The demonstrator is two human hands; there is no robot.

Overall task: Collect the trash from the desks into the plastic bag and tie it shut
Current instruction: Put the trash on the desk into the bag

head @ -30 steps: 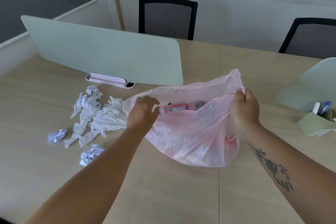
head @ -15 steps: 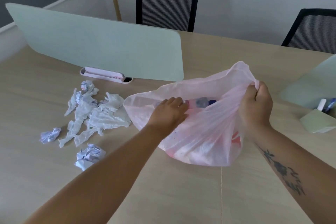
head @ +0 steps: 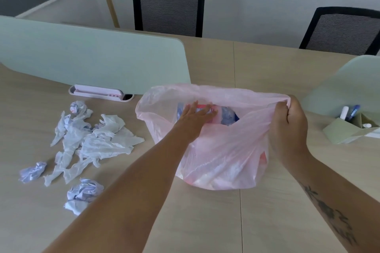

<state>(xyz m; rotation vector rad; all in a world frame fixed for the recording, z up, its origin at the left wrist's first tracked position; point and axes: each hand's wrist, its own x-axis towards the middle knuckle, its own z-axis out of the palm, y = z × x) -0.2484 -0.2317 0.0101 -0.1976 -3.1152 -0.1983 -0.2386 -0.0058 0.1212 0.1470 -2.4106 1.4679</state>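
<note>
Left hand [head: 195, 116] of mine is reaching flat into the mouth of the pink plastic bag [head: 222, 150], fingers straight and spread a little, holding nothing; the palm lies over the packets already inside, a red-and-white wrapper and something blue just under my fingertips. My right hand [head: 290, 127] is closed on the bag's rim at its right corner, pinching a gathered fold of plastic and lifting it so the opening stays wide.

The bag sits on the desk [head: 205, 222] between my two hands, its bottom bulging with what has been collected, so I judge the job partly done. Plenty is left: out past my left forearm lies a heap of crumpled white tissue [head: 96, 139], and close to that heap three balls of crumpled paper, one at its far end [head: 76, 106], one nearer me [head: 34, 171] and one nearest my elbow [head: 83, 191]. All of that has yet to go in. Beyond my right hand stands a pen holder [head: 349, 129], which looks like desk gear rather than trash. The bag is not tied; that comes last.
</note>
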